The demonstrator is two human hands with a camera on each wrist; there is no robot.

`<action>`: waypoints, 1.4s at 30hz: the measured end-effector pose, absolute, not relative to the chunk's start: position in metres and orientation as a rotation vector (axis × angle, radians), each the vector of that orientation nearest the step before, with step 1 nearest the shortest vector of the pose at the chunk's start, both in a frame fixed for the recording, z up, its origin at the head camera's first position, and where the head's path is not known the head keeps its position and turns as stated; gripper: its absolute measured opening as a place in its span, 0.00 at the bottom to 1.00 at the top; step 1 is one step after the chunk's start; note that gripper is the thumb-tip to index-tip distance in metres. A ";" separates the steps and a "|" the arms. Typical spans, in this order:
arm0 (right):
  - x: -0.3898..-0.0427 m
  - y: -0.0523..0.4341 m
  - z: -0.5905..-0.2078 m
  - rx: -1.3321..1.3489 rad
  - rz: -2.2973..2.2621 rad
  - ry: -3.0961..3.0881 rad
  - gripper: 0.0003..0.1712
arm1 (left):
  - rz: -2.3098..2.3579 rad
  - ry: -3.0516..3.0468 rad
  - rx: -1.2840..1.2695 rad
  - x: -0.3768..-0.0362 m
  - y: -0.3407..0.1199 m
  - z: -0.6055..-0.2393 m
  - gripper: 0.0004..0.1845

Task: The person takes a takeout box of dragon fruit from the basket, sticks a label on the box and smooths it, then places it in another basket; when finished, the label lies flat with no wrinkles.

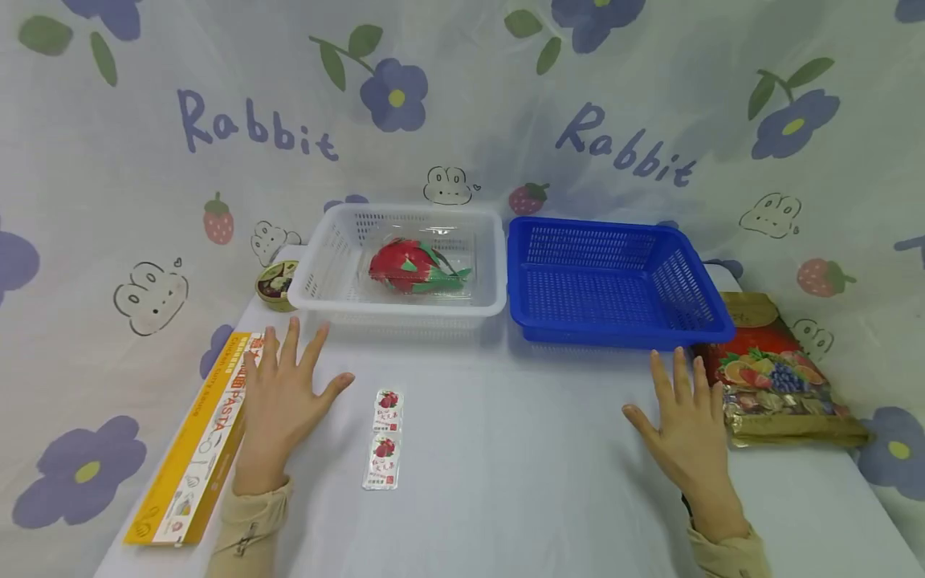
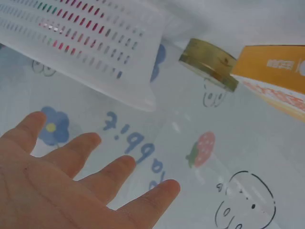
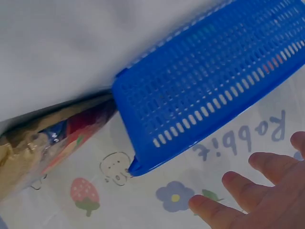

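Observation:
My left hand [image 1: 283, 401] is spread with straight fingers beside the yellow and white pasta box [image 1: 205, 437], overlapping its right edge in the head view; whether they touch I cannot tell. Nothing is in its grasp. To its right lie two joined sachets [image 1: 385, 437] with red fruit pictures. My right hand [image 1: 686, 425] is likewise spread and holds nothing, just left of a red and gold bag [image 1: 776, 369] with fruit printed on it. Both wrist views show the fingers apart, the left fingers [image 2: 114, 179] and the right fingers [image 3: 252, 191].
A white basket [image 1: 397, 307] at the back holds a clear plastic package with a red and green dragon fruit [image 1: 408, 265]. Beside it stands a blue basket [image 1: 621, 333]. A round gold tin [image 1: 275, 285] sits left of the white basket. A printed curtain [image 1: 462, 104] hangs behind.

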State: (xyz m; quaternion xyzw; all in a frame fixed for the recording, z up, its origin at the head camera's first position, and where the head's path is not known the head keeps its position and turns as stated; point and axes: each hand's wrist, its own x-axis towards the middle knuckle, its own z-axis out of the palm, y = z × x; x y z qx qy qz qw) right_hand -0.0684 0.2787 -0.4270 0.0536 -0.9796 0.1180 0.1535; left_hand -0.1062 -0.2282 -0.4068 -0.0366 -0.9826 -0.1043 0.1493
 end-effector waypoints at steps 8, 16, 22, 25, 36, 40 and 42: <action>-0.082 0.252 -0.421 0.228 0.388 -2.761 0.49 | -0.367 -2.841 -0.164 -0.135 -0.217 -0.385 0.44; -0.100 0.213 -0.414 0.353 0.493 -2.754 0.48 | -0.499 -2.873 -0.191 -0.163 -0.202 -0.374 0.45; -0.106 0.187 -0.411 0.424 0.538 -2.787 0.47 | -0.608 -2.894 -0.182 -0.175 -0.193 -0.369 0.45; -0.110 0.176 -0.411 0.449 0.551 -2.808 0.47 | -0.643 -2.878 -0.189 -0.181 -0.190 -0.366 0.44; -0.127 0.137 -0.416 0.523 0.630 -2.865 0.48 | -0.851 -2.872 -0.211 -0.203 -0.181 -0.369 0.45; -0.135 0.121 -0.415 0.552 0.680 -2.865 0.51 | -0.932 -2.877 -0.191 -0.208 -0.174 -0.371 0.45; -0.138 0.114 -0.415 0.563 0.703 -2.866 0.53 | -0.965 -2.874 -0.186 -0.210 -0.171 -0.371 0.46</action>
